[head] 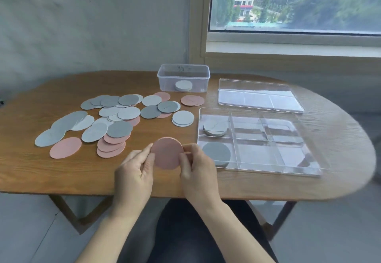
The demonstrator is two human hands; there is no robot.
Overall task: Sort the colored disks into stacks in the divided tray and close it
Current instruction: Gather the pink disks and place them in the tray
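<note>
Left hand (pixel 134 172) and right hand (pixel 198 168) hold pink disks (pixel 167 151); tub (pixel 183 77) scrawl illegible.

The person wears dark trousers (pixel 185 234); both forearms (pixel 109 229), the left hand (pixel 134 174) and the right hand (pixel 199 170) are bare.

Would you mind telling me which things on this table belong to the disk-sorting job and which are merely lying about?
Belongs to the job: pink disk stack held between left hand and right hand; loose disks spread on the table; divided tray, with two grey stacks in its left compartments; clear lid behind it.
Just lying about: small clear tub holding pale disks; window.
</note>
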